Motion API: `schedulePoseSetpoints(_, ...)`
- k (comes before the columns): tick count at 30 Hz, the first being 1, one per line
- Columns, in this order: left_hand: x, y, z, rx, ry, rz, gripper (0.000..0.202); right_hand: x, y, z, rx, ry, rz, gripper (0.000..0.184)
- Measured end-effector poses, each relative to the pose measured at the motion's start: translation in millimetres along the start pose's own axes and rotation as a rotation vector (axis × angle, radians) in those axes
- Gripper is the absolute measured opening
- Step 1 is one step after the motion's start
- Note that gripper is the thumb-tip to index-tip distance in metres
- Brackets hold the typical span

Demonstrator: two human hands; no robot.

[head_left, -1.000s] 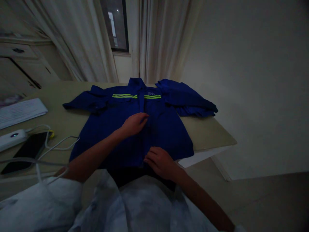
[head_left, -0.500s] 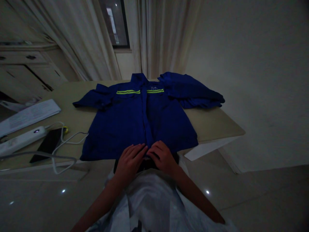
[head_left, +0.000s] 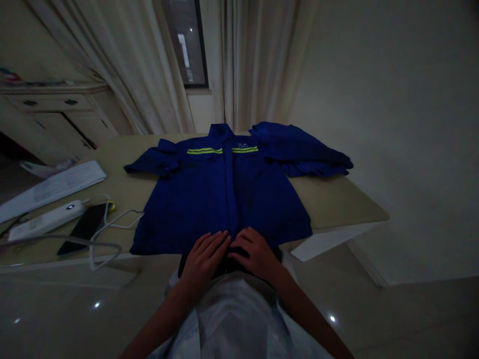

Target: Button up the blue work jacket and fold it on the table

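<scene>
A dark blue work jacket with yellow-green reflective stripes lies front-up on a beige table, collar toward the curtains. Its sleeves are spread, the right one bunched at the far right. My left hand lies flat at the jacket's bottom hem, fingers stretched toward the middle placket. My right hand rests beside it on the hem, fingers curled slightly down against the cloth. Both hands touch at the centre of the hem; whether the right one pinches cloth is hidden.
Left of the jacket lie a white power strip, a black phone, white cables and papers. Curtains, a dark window and a cabinet stand behind. The table's right corner overhangs a glossy floor.
My left hand came down from the jacket's chest to the bottom hem and now lies next to my right hand. The view has pulled back and shifted slightly.
</scene>
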State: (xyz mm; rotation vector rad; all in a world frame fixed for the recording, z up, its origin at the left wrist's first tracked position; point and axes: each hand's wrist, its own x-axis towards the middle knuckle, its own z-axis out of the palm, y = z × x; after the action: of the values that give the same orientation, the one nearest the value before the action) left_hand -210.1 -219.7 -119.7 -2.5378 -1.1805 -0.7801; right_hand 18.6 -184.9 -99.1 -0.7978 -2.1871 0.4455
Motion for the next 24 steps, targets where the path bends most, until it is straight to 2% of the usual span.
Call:
schedulePoseSetpoints(3, 1, 0, 0.6, 0.01, 0.022, 0.0, 0.048, -1, 1, 0, -0.066, 0.025, -0.063, 0.017)
schedulePoseSetpoints(11, 12, 5, -0.3, 0.031, 0.112, 0.006, 0.044, -2, -1, -1, -0.209, 0.078, -0.121, 0.017)
schedulePoseSetpoints(14, 14, 5, 0.1, 0.032, 0.119, -0.01, 0.043, 0, -4, -1, -0.315, 0.091, -0.145, 0.021)
schedulePoseSetpoints(18, 15, 5, -0.6, 0.044, 0.12, -0.019, 0.04, 2, -10, -3, -0.455, 0.161, -0.186, 0.018)
schedulePoseSetpoints(24, 16, 6, -4.5, 0.07, 0.138, -0.006, 0.037, 3, -15, -2, -0.489, 0.186, -0.196, 0.027)
